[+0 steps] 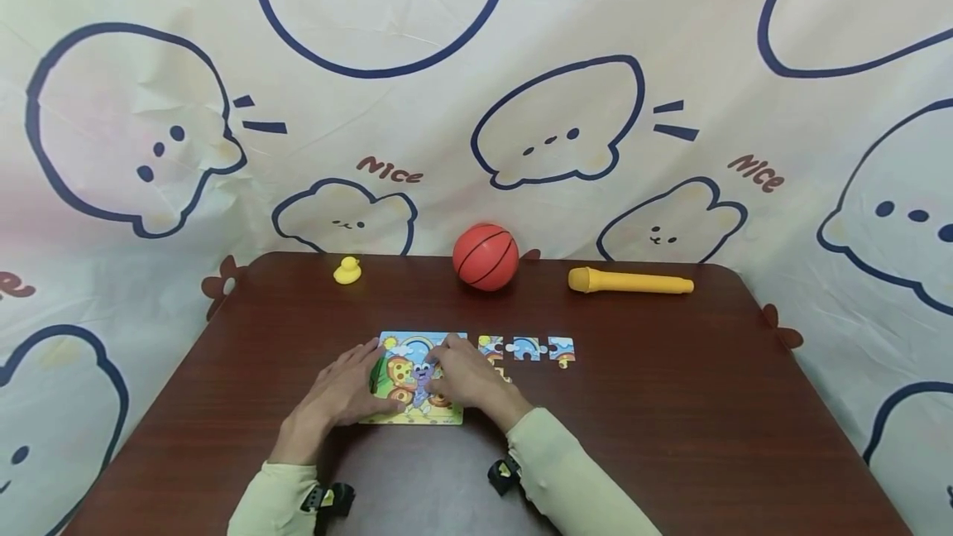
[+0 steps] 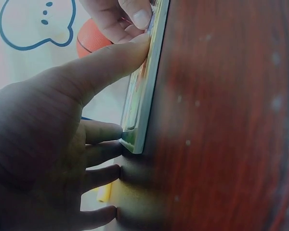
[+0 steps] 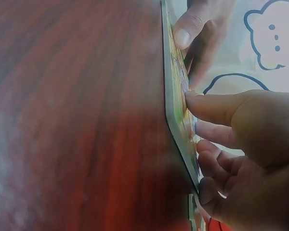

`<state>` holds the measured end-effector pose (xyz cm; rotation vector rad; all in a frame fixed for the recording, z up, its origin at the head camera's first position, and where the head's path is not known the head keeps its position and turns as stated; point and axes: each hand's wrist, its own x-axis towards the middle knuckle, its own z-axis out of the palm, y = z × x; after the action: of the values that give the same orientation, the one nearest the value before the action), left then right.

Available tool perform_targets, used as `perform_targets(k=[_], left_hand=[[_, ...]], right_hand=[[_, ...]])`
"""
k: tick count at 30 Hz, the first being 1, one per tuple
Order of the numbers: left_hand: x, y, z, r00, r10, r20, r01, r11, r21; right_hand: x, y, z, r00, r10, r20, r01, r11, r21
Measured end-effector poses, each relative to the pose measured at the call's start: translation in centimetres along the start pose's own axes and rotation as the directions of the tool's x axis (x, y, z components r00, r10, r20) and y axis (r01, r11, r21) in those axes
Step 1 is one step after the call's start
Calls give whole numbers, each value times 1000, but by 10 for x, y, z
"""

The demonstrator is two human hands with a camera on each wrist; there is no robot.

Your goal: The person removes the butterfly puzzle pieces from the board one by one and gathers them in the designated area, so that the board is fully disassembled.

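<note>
Hands [image 1: 338, 390] [image 1: 475, 377] touch the puzzle [image 1: 419, 372] — left spread, right loosely bent.

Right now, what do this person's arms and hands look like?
The left sleeve and right sleeve are plain pale yellow-green. A small black device with yellowish markings sits on the left, a similar one on the right. The left hand and right hand are gloveless.
</note>
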<state>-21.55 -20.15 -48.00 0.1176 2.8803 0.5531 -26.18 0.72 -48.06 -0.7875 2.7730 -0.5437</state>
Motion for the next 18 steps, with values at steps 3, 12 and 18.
perform_targets(k=[3,12,18], left_hand=[[0,0,0,1000,1,0,-1,1000,0],[2,-1,1,1000,3,2,-3,1000,9],[2,0,0,1000,9,5,-9,1000,3]], right_hand=[[1,1,1,1000,-1,-1,1,1000,10],[2,0,4,999,26,-21,-25,999,47],[1,-1,4,999,8,-47,-6,999,38]])
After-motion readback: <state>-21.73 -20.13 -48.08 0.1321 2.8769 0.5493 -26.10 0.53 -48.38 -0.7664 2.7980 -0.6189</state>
